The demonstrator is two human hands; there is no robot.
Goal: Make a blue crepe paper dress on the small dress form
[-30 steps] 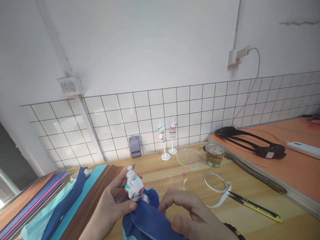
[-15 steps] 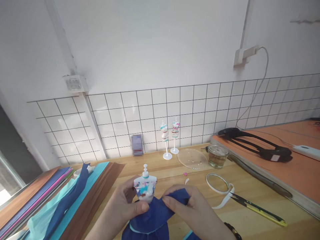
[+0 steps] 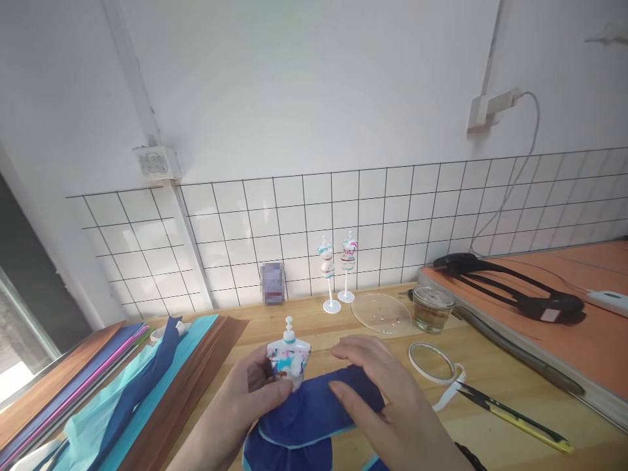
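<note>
Upright, the patterned mini mannequin (image 3: 288, 356) wears blue paper skirt (image 3: 314, 418); left hand (image 3: 250, 399) pinches it, right hand (image 3: 383, 399) spread.

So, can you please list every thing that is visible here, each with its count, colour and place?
mannequin: 1, white with blue-pink print, in the left hand
skirt: 1, dark blue, light blue hem, under both hands
mannequins on stands: 2, white, at the tiled wall
paper sheets: several, brown, blue, teal, pink, on the left
phone: 1, blurred, leaning on the wall
dish: 1, clear, flat on the table
jar: 1, glass, right of the dish
tape: 1 roll, white, front right
snips: 1, black and yellow, beside the tape
board: 1, orange, far right
straps: 1, black, on the board
left hand: 1, grips the mannequin
right hand: 1, flat on the skirt
</note>
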